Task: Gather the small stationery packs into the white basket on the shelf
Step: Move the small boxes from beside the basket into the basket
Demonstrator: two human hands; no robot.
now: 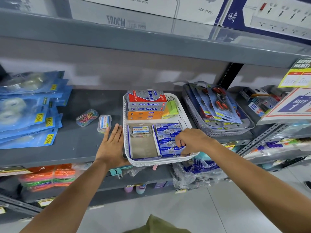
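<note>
White perforated basket (182,109): left hand (112,145) flat beside (open); right hand (190,140) pinching blue box (179,148).

"Softek" was printed on the red boxes (146,100), "TRIO" on the orange boxes (145,115), "BUY 1" on a sign (292,105), "69.00" on yellow price stickers (39,117).

Single head-worn wide-angle view looked forward and down at grey shelf (80,145) from close, at arm's length; white basket (183,113) near centre, floor along bottom edge, edges bowed.
</note>
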